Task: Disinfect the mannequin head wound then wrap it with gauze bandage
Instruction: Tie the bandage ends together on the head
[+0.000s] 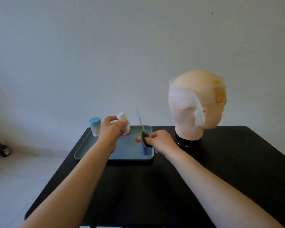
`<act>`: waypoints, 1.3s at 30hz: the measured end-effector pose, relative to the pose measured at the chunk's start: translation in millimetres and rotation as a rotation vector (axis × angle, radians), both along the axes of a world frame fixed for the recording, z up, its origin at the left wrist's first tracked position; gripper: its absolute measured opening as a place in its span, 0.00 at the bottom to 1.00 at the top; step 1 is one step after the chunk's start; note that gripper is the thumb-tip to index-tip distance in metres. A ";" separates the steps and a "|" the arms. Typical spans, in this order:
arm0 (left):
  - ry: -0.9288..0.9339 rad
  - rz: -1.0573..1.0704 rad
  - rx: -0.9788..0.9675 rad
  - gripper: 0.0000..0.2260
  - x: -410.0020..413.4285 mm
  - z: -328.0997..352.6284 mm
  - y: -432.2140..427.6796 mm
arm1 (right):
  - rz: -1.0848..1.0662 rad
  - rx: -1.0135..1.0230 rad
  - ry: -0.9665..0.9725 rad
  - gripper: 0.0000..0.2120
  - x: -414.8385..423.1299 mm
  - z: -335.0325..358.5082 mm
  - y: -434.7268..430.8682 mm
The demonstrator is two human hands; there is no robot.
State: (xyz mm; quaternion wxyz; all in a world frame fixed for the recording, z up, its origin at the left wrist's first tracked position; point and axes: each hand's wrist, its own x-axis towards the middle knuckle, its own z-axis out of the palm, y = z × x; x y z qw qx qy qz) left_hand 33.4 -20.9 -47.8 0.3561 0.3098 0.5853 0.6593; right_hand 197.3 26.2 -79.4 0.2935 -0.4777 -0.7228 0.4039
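White gauze [183, 96] bands the stained mannequin head [197, 77]; left hand [109, 130] grips roll [123, 120], right hand [160, 140] grips scissors [141, 124].

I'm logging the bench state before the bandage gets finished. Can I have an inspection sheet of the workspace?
Surface: matte black table carrying a blue-grey rectangular tray.
Job's things: peach mannequin head upright on a black base; white gauze band round it, a loose tail hanging by the ear; orange stain at the forehead; white gauze roll; black-handled scissors, blades pointing up.
Clutter: blue-lidded clear jar at the tray's far left corner; small blue object in the tray.
Grippers: left hand holds the gauze roll; right hand grips the scissors' handles.
Cables: nothing seen.
Surroundings: plain pale wall; dark bottle on the floor, left.
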 end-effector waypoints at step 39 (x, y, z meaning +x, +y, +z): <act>0.827 0.199 -0.284 0.10 -136.2 -84.8 -13.6 | 0.128 0.064 -0.780 0.14 -173.1 -18.3 5.9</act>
